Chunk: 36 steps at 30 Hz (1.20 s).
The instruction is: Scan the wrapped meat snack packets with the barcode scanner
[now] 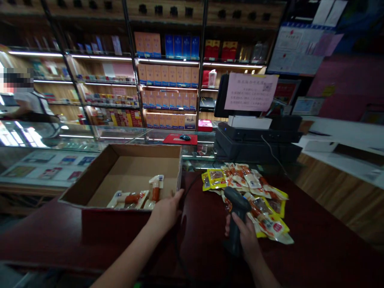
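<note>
My right hand [244, 232] is closed around the grip of a dark handheld barcode scanner [237, 200]. The scanner's head sits over a pile of packaged sausages [265, 204], in clear and yellow wrappers. My left hand [166, 208] is at the near right corner of an open cardboard box [129, 150], closed on its wall; some of its fingers are hidden. Inside the box, near its front, lie a few wrapped sausages [156, 188], partly covered by my left hand. A dark cable runs over the table between my hands.
Box and pile rest on a dark red table [204, 240]. Behind it stand a monitor [222, 96] with a pink paper, a black cash drawer [255, 148] and a mouse [185, 137] on a red mat. Stocked shelves line the back. A person [36, 104] is at far left.
</note>
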Available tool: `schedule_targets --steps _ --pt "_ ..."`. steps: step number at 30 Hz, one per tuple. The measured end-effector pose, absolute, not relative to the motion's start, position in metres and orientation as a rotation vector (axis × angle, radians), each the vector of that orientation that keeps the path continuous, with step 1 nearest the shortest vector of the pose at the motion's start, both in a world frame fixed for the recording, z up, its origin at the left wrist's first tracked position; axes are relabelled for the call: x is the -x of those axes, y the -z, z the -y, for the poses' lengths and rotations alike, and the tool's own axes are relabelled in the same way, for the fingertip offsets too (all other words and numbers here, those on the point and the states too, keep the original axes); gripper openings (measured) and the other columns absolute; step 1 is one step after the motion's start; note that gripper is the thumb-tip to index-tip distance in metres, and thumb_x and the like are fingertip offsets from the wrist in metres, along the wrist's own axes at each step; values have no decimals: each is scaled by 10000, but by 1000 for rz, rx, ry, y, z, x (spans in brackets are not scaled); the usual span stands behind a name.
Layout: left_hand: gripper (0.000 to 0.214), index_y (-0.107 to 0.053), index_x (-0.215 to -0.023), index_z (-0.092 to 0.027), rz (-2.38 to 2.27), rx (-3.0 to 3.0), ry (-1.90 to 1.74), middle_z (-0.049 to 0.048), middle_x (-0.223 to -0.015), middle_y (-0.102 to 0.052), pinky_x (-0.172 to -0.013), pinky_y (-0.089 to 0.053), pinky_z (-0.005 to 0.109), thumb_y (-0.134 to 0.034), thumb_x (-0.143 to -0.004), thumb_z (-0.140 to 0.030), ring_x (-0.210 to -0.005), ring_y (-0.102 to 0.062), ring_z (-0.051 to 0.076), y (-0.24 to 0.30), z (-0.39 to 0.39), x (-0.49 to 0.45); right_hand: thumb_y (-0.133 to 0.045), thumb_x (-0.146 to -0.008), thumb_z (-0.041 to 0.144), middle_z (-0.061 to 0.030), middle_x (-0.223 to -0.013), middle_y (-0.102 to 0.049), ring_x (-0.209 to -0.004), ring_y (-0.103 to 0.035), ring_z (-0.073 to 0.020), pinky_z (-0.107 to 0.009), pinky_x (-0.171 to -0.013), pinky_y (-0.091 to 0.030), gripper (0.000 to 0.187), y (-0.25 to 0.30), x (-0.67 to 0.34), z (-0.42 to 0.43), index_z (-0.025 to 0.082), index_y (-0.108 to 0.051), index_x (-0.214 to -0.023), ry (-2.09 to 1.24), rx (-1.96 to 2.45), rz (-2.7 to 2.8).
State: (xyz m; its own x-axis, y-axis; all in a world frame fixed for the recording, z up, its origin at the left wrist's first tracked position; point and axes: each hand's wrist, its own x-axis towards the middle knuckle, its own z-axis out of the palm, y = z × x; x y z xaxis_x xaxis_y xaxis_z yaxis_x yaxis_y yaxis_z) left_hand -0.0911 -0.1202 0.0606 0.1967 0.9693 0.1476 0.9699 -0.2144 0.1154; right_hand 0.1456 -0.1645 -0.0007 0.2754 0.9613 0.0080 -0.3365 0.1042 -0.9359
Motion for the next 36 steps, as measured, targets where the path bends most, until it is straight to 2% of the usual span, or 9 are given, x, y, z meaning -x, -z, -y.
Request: schedule_targets --steps 3,5,7,14,19,23,29,36 --pt "345 -590 -1064 -194 1979 2490 2 124 -886 -692 -740 -496 368 -388 -811 -75 -850 -661 247 -63 133 97 -739 -619 478 45 -540 -591 -407 -541 -123 -249 -379 -490 426 2 -146 163 184 -544 -858 -1124 1016 787" --pt "331 -624 -930 -176 1952 2487 -39 129 -850 -696 -724 -501 373 -366 -786 -28 -842 -665 257 -65 139 95 -744 -609 484 41 -540 -592 -404 -538 -124 -251 -375 -491 426 2 -145 163 181 -545 -833 -1129 1018 789" --pt "318 -632 -894 -169 1934 2489 -35 139 -846 -695 -707 -505 384 -382 -768 -18 -831 -668 271 -65 140 92 -747 -599 493 36 -532 -589 -400 -533 -121 -250 -372 -489 418 2 -144 162 177 -540 -780 -1133 1027 785" --pt "282 -665 -844 -153 1911 2415 47 167 -815 -687 -686 -506 394 -407 -777 -58 -818 -666 290 -64 115 87 -749 -604 490 36 -533 -592 -410 -536 -120 -250 -384 -490 424 5 -145 163 174 -547 -802 -1149 1018 784" --pt "304 -671 -866 -154 1966 2373 86 174 -832 -684 -700 -501 380 -393 -790 -59 -811 -667 270 -58 109 81 -750 -603 488 47 -543 -599 -404 -533 -122 -247 -374 -482 500 7 -143 162 185 -535 -938 -1149 1006 780" --pt "298 -668 -870 -158 1938 2400 100 169 -836 -685 -695 -499 365 -392 -799 -70 -808 -668 261 -55 110 81 -741 -616 485 52 -545 -596 -405 -536 -124 -249 -374 -485 498 4 -141 161 189 -528 -956 -1145 1008 805" --pt "297 -672 -858 -165 1827 2475 54 165 -816 -687 -686 -501 391 -397 -792 -75 -799 -667 271 -60 107 87 -736 -616 488 50 -526 -587 -383 -528 -121 -243 -358 -471 462 2 -140 163 181 -542 -903 -1115 1026 815" --pt "271 -688 -853 -170 1789 2590 21 150 -835 -684 -760 -487 383 -433 -788 -106 -824 -658 253 -63 100 103 -715 -657 475 39 -546 -583 -402 -529 -115 -237 -366 -473 382 1 -144 163 178 -551 -833 -1101 1019 841"
